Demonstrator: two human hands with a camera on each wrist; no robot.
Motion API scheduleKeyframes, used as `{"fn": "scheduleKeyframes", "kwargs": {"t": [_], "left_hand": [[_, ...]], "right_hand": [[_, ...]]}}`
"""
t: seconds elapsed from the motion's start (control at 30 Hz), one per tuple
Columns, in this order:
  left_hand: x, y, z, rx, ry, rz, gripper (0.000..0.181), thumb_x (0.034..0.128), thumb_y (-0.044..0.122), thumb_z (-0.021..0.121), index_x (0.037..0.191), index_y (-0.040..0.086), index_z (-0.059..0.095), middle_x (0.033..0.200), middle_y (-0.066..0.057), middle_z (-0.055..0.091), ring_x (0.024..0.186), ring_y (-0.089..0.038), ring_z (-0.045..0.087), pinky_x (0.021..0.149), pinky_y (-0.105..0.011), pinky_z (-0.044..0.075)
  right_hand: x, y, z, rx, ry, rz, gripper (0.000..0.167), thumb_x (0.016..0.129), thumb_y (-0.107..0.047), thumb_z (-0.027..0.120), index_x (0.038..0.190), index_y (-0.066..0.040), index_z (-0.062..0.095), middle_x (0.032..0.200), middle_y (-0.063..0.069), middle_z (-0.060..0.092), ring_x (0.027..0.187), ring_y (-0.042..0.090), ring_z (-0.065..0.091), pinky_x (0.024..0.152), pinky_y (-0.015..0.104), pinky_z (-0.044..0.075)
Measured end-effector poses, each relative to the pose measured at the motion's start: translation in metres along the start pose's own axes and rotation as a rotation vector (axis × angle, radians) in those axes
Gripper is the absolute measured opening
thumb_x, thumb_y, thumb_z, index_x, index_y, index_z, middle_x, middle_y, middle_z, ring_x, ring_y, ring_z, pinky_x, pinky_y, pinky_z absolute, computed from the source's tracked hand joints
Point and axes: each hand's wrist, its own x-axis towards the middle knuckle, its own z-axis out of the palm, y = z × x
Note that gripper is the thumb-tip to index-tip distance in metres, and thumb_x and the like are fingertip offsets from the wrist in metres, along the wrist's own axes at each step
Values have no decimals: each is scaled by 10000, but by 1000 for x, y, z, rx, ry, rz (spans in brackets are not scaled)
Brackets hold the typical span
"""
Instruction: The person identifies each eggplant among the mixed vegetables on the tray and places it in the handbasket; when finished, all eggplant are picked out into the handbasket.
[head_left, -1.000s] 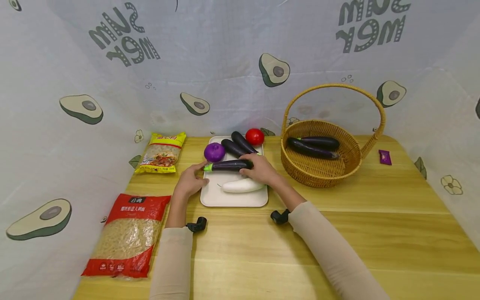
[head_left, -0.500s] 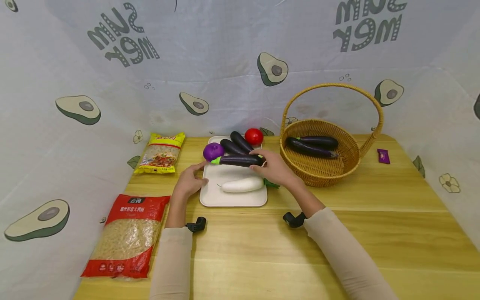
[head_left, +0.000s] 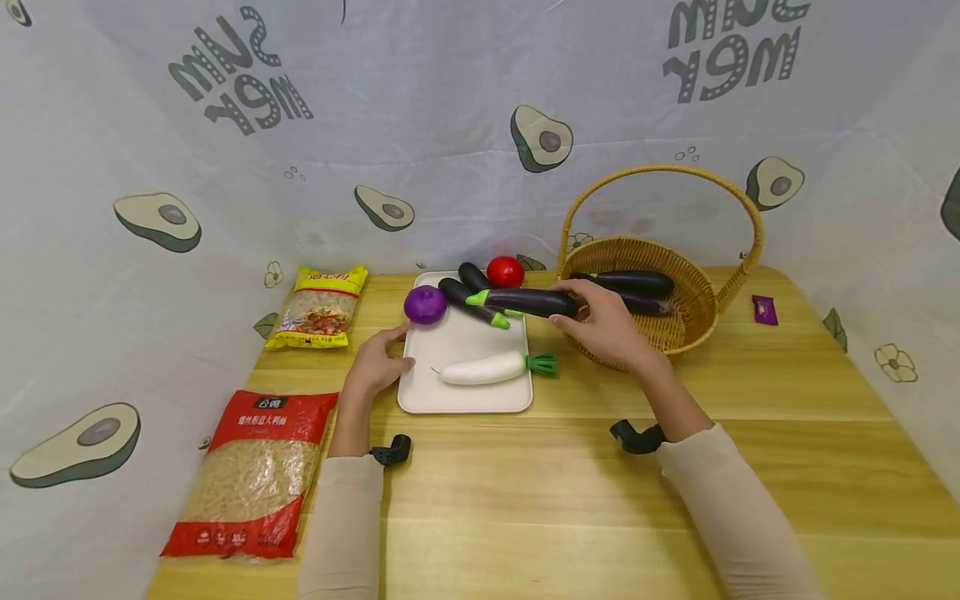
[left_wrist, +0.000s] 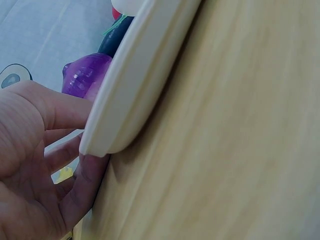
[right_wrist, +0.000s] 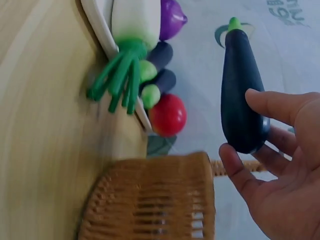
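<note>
My right hand (head_left: pixel 603 321) pinches a dark purple eggplant (head_left: pixel 528 302) by its blunt end. In the right wrist view the eggplant (right_wrist: pixel 242 95) is off the tray, its green stem end pointing away from the hand. At the left edge of the white tray (head_left: pixel 465 404), my left hand (head_left: pixel 377 363) holds the rim; the left wrist view has the tray's edge (left_wrist: pixel 117 110) between thumb and fingers. On the tray lie a white radish (head_left: pixel 483 369) with green leaves, a purple onion (head_left: pixel 425 305), two more eggplants (head_left: pixel 467 302) and a red tomato (head_left: pixel 506 272).
A wicker basket (head_left: pixel 667 242) with a tall handle stands right of the tray, with two eggplants (head_left: pixel 637 283) inside, partly behind my right hand. Leftward lie a yellow food bag (head_left: pixel 318 308) and a red pasta bag (head_left: pixel 255 475). A small purple packet (head_left: pixel 765 310) is far right.
The right hand has lifted the eggplant off the tray and carried it right, to the basket's near left rim. The left hand has stayed at the tray's edge.
</note>
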Motion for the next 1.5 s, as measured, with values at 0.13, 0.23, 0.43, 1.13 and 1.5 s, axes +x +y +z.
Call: {"fn": "scheduleKeyframes", "kwargs": {"t": [0.13, 0.23, 0.43, 1.13, 1.5], "left_hand": [[0, -1, 0, 1, -5, 0, 712, 896, 106, 738, 1550, 238, 489, 1529, -108, 507, 726, -196, 484, 690, -311, 451], [0, 0, 0, 0, 1, -2, 711, 892, 102, 739, 1546, 243, 497, 1522, -101, 512, 707, -197, 477, 674, -311, 446], [0, 1, 0, -2, 6, -10, 713, 888, 104, 741, 1543, 249, 500, 1517, -94, 518, 698, -194, 479, 666, -307, 446], [2, -2, 1, 11, 4, -15, 715, 895, 122, 737, 1551, 261, 488, 1519, -94, 515, 714, -207, 479, 677, -317, 446], [0, -1, 2, -10, 2, -13, 714, 899, 114, 736, 1551, 262, 486, 1522, -83, 515, 753, -206, 482, 702, -313, 450]], "right_hand": [[-9, 10, -15, -47, 12, 9, 480, 990, -252, 696, 1432, -117, 567, 1315, 167, 616, 974, 327, 595, 841, 458, 496], [-15, 18, -26, -57, 17, 28, 485, 994, -265, 687, 1438, -119, 554, 1330, 187, 605, 974, 336, 609, 836, 462, 496], [-24, 38, -48, -71, 18, 84, 510, 1014, -275, 654, 1461, -79, 507, 1304, 253, 587, 939, 353, 599, 764, 435, 485], [-22, 91, -74, -206, -51, 224, 537, 1014, -194, 610, 1445, 81, 443, 1458, 398, 423, 1306, 579, 416, 1064, 714, 349], [-14, 95, -69, -287, -190, 244, 550, 1005, -164, 625, 1450, 94, 431, 1438, 408, 440, 1321, 595, 408, 1052, 701, 381]]}}
